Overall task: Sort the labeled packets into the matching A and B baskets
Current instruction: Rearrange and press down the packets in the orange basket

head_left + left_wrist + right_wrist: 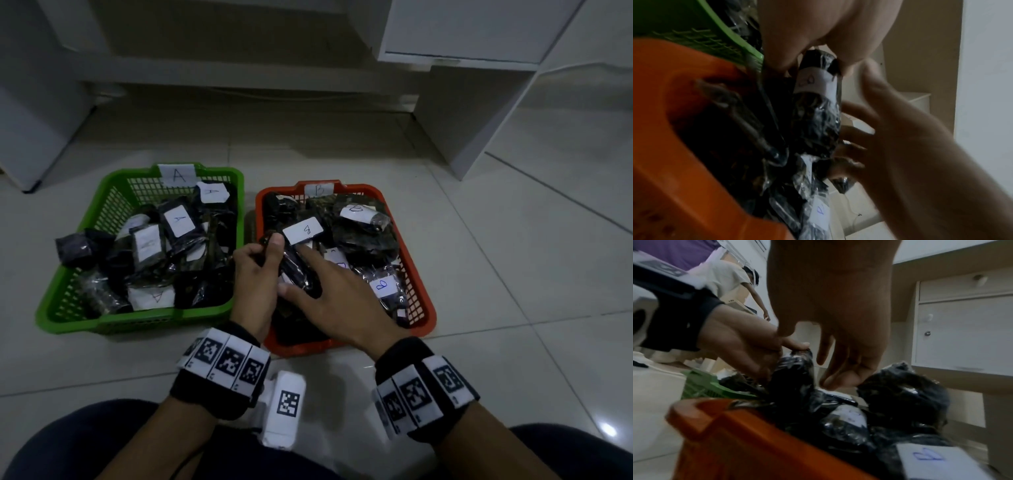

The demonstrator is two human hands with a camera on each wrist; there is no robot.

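Looking down from your head, your left hand (pixel 255 274) pinches a dark crinkly plastic packet with a white B label (pixel 294 260) over the orange mesh plastic basket (pixel 419 284), beside the green mesh plastic basket (pixel 68 291). Your right hand (pixel 337 298) lies flat and spread against it. The left wrist shows that B label (pixel 813 80) under your fingertips. The right wrist shows relaxed fingers (pixel 840 376) over the pile.
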